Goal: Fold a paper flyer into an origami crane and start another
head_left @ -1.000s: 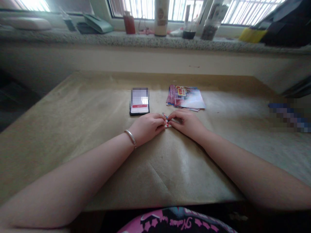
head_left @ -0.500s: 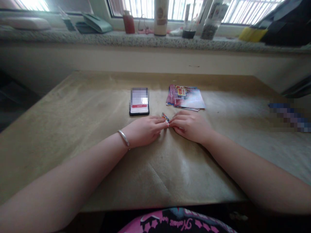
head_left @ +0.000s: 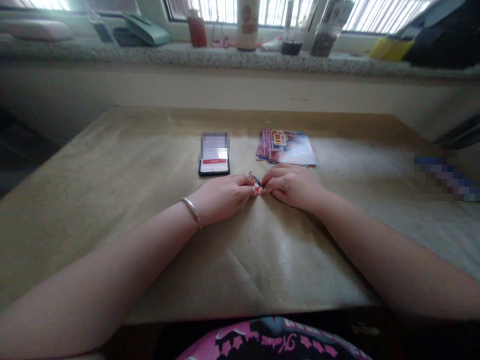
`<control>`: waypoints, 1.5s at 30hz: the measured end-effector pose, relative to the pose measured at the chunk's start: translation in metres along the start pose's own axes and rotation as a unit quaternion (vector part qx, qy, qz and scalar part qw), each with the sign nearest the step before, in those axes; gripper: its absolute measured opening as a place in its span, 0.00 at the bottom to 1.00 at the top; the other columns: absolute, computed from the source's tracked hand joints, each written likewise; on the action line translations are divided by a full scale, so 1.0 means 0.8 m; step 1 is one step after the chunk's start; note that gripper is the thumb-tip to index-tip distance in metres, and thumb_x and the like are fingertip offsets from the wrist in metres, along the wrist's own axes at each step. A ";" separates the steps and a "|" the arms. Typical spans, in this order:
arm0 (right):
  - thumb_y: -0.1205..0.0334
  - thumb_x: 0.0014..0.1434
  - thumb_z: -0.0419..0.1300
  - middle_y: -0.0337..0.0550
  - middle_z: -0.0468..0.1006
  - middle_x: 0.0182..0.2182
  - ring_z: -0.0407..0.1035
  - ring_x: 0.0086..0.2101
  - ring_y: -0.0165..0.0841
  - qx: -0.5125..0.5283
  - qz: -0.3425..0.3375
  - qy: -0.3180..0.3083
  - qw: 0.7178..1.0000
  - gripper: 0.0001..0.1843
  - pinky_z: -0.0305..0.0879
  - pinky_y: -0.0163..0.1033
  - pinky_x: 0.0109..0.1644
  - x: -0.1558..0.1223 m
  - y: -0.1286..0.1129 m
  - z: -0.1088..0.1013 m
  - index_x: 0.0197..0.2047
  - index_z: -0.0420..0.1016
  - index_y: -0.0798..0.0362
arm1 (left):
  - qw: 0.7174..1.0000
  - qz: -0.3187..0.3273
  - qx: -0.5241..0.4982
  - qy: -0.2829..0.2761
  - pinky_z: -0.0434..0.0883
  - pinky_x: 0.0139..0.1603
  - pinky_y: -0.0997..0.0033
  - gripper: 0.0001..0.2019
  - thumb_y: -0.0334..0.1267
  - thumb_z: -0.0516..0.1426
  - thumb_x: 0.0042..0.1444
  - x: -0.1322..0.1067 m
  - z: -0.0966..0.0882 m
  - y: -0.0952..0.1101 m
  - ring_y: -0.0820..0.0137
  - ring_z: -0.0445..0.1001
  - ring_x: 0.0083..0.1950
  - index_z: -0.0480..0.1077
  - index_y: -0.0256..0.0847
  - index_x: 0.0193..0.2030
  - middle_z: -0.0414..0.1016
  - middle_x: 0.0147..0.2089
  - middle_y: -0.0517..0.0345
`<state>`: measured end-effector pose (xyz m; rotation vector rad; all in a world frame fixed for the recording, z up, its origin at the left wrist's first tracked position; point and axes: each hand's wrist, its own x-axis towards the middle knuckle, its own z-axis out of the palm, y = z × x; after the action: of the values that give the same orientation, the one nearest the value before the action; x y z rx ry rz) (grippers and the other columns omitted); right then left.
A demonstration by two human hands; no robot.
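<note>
A small folded piece of colourful printed paper (head_left: 257, 189) lies between my hands at the middle of the table. My left hand (head_left: 225, 196), with a silver bangle at the wrist, grips its left side with the fingers pressed together. On the right side, my right hand (head_left: 290, 184) pinches the paper between thumb and fingertips. Much of the paper is hidden by my fingers. Just beyond my right hand lies a stack of printed leaflets (head_left: 290, 147). Past my left hand a phone (head_left: 214, 154) with a lit screen rests flat.
The table (head_left: 150, 150) has a tan cover and meets a wall. On the stone windowsill (head_left: 210, 56) stand a red bottle (head_left: 197, 31), a tall pale bottle (head_left: 247, 25), jars and a dark bag. A blurred bluish strip (head_left: 448, 177) lies at the right.
Both hands stay on the paper. My fingers have shifted slightly, and a bit more of the paper's white and red print shows between them. The whole view has tilted a little.
</note>
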<state>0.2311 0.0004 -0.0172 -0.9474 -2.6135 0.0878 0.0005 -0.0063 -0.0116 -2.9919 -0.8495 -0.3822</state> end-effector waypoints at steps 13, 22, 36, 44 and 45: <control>0.68 0.59 0.53 0.42 0.80 0.46 0.71 0.44 0.36 0.040 -0.028 0.026 0.998 0.16 0.66 0.44 0.51 -0.009 0.003 0.000 0.40 0.81 0.45 | 1.000 0.028 -0.007 0.000 0.72 0.53 0.68 0.19 0.26 0.52 0.55 -0.006 -0.006 -0.005 0.67 0.74 0.54 0.74 0.43 0.51 0.74 0.56 0.56; 0.65 0.59 0.52 0.50 0.81 0.36 0.73 0.38 0.40 -0.063 0.016 -0.033 0.997 0.14 0.66 0.42 0.43 0.002 -0.028 -0.012 0.38 0.80 0.54 | 1.000 0.018 -0.025 -0.002 0.71 0.55 0.68 0.16 0.28 0.51 0.58 -0.002 -0.006 -0.005 0.68 0.75 0.53 0.71 0.39 0.51 0.75 0.55 0.53; 0.57 0.61 0.58 0.44 0.80 0.43 0.71 0.41 0.37 -0.044 0.048 0.014 0.998 0.11 0.64 0.40 0.43 -0.005 -0.024 -0.002 0.39 0.78 0.52 | 0.993 0.059 -0.069 0.069 0.72 0.51 0.69 0.13 0.26 0.51 0.58 -0.002 0.007 -0.015 0.69 0.75 0.48 0.73 0.38 0.46 0.77 0.49 0.53; 0.60 0.64 0.54 0.41 0.81 0.36 0.70 0.39 0.35 -0.044 0.024 0.010 0.999 0.12 0.62 0.39 0.43 -0.007 -0.019 -0.006 0.37 0.79 0.50 | 0.994 0.049 -0.045 0.091 0.72 0.46 0.68 0.08 0.32 0.53 0.61 0.000 0.008 -0.006 0.68 0.73 0.44 0.73 0.39 0.42 0.77 0.42 0.53; 0.59 0.64 0.55 0.41 0.81 0.37 0.70 0.40 0.35 -0.035 0.024 0.011 0.999 0.12 0.62 0.38 0.44 -0.007 -0.019 -0.006 0.37 0.79 0.51 | 0.994 0.043 -0.052 0.086 0.71 0.48 0.67 0.08 0.32 0.53 0.61 0.000 0.008 -0.006 0.68 0.73 0.45 0.73 0.39 0.42 0.77 0.44 0.53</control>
<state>0.2274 -0.0153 -0.0114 -1.0305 -2.5891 -0.0011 -0.0001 -0.0018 -0.0182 -3.0186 -0.7043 -0.6912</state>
